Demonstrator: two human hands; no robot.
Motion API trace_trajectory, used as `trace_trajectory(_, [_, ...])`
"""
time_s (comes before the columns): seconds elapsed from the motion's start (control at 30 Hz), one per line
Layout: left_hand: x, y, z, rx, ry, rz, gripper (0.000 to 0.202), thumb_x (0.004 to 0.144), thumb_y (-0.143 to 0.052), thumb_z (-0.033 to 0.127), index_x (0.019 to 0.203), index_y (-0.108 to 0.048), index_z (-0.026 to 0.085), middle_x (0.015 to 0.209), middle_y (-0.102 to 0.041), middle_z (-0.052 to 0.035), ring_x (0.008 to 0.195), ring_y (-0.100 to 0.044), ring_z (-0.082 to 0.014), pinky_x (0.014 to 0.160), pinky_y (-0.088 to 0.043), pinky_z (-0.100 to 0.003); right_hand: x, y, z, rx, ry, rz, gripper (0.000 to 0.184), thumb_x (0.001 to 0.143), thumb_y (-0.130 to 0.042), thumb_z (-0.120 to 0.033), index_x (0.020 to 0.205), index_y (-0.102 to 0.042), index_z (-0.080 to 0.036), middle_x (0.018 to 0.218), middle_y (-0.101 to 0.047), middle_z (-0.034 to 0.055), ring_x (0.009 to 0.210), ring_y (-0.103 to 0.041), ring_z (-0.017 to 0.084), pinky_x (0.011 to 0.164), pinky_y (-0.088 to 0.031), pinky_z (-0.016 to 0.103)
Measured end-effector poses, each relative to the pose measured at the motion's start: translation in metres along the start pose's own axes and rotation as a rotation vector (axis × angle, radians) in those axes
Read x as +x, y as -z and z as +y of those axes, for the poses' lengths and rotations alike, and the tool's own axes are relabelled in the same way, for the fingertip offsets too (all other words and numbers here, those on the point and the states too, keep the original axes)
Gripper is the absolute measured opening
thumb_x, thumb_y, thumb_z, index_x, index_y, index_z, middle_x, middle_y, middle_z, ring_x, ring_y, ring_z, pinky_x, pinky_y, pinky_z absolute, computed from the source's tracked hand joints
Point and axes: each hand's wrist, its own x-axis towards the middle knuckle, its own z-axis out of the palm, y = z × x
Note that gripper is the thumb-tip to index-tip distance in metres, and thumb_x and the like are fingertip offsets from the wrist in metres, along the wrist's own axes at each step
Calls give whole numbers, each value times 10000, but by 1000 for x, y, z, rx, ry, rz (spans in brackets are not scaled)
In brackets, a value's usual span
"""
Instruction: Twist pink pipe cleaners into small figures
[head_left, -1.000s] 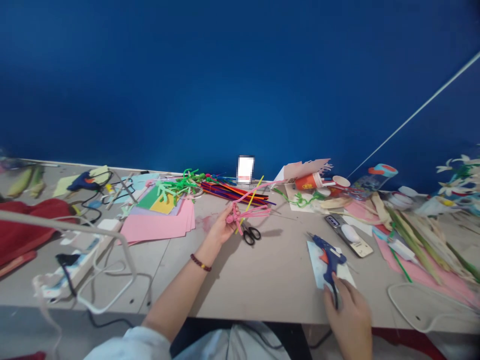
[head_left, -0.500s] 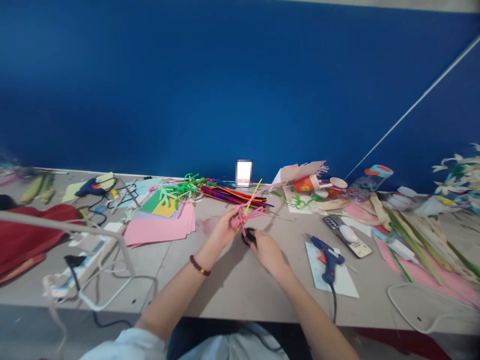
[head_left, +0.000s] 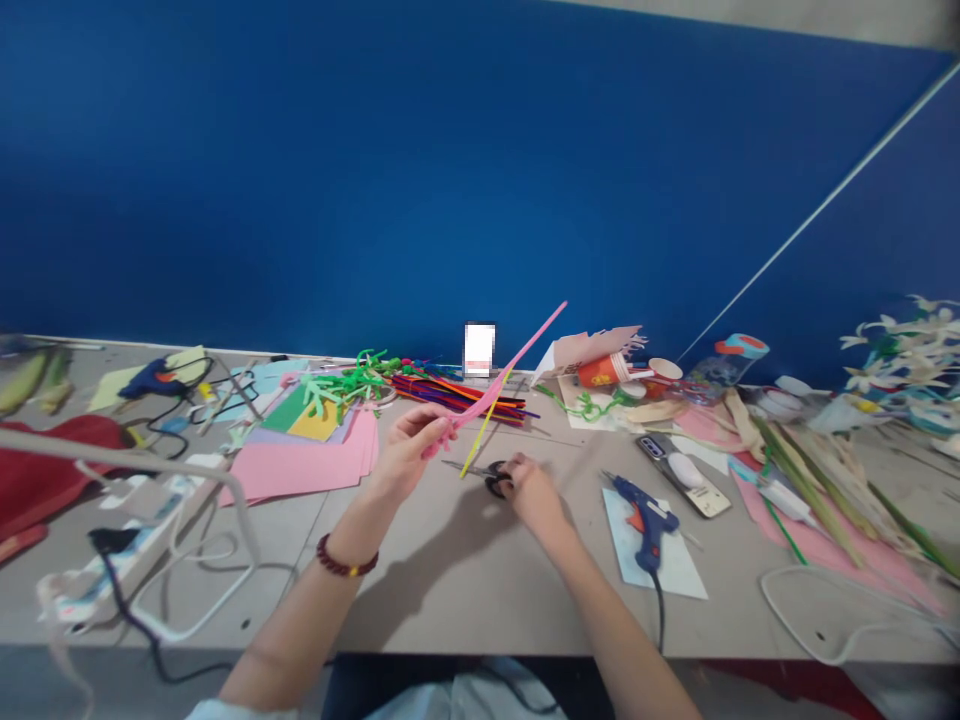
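Observation:
Pinched in the fingers of my left hand (head_left: 411, 447) is a bunch of pink pipe cleaners (head_left: 480, 402), one long strand of it slanting up to the right. A yellow pipe cleaner (head_left: 480, 440) lies slantwise just past it, near the scissors' tip. My right hand (head_left: 531, 490) is closed on the black handles of a pair of scissors (head_left: 495, 478), low over the table with the blades pointing left. Behind both hands lies a bundle of red, orange and purple pipe cleaners (head_left: 465, 394).
A blue glue gun (head_left: 646, 522) rests on pale paper at the right, beside a phone (head_left: 684, 476). Pink paper sheets (head_left: 300, 468) and green pipe-cleaner pieces (head_left: 352, 380) are at the left. A white power strip (head_left: 142, 540) with cables sits front left. A lit phone screen (head_left: 480, 350) stands at the back.
My left hand has moved left with the pink pipe cleaners, away from the scissors. The long pink strand now points up more steeply. My right hand has lowered slightly with the scissors.

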Motion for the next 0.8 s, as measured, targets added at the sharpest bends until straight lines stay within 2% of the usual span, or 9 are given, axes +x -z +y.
trace_trajectory(0.1, [8, 4, 5, -31, -78, 59, 198, 630, -771, 295, 743, -671, 166, 632, -640, -6, 578, -591, -113, 520, -467, -220, -8, 8, 11, 98, -63, 19, 201, 777, -555, -208, 939, -674, -194, 896, -682, 73, 820, -635, 198, 699, -430, 259])
trace_trajectory(0.17, [15, 7, 1, -136, -114, 145, 214, 628, -775, 302, 768, -678, 173, 621, -638, 10, 586, -598, -102, 560, -491, -219, -17, 14, 23, 261, -98, 43, 184, 780, -548, -266, 912, -648, -184, 778, -677, 53, 691, -627, 182, 617, -428, 258])
trace_trajectory(0.27, [23, 12, -14, -268, -22, 237, 242, 605, -793, 277, 784, -686, 153, 626, -636, 26, 593, -600, -81, 650, -525, -229, -33, 24, 43, 600, -159, 33, 197, 745, -574, -334, 861, -591, -176, 677, -625, 15, 546, -572, 141, 518, -415, 243])
trace_trajectory(0.4, [24, 19, -38, -347, 163, 286, 196, 629, -777, 193, 793, -684, 140, 684, -670, 8, 624, -630, -81, 732, -529, -237, -43, 34, 55, 1017, -147, -155, 268, 668, -663, -373, 816, -531, -192, 675, -567, -25, 559, -565, 118, 550, -460, 249])
trace_trajectory(0.5, [22, 22, -50, -353, 204, 312, 168, 628, -772, 178, 760, -674, 147, 718, -682, -3, 649, -647, -103, 734, -528, -257, -39, 38, 50, 1144, -138, -198, 350, 668, -687, -436, 860, -527, -192, 704, -545, -25, 558, -544, 104, 579, -488, 272])
trace_trajectory(0.63, [18, 24, -57, -260, 151, 324, 223, 583, -797, 234, 749, -671, 156, 704, -672, 3, 612, -617, -91, 608, -493, -208, -29, 42, 30, 1292, -70, -220, 505, 673, -651, -595, 936, -532, -181, 761, -522, -2, 586, -517, 103, 562, -504, 289])
trace_trajectory(0.7, [17, 25, -60, -192, 106, 330, 236, 572, -800, 267, 739, -676, 157, 667, -656, 11, 590, -588, -73, 560, -454, -175, -25, 43, 15, 1293, -54, -211, 517, 679, -623, -636, 893, -527, -175, 741, -525, 0, 566, -499, 96, 521, -479, 262])
trace_trajectory(0.8, [16, 26, -62, -101, 59, 325, 239, 582, -792, 300, 739, -687, 153, 651, -646, 13, 598, -566, -62, 573, -436, -160, -19, 38, -5, 1235, -53, -263, 493, 682, -622, -633, 829, -512, -175, 686, -529, -14, 523, -469, 79, 460, -419, 216])
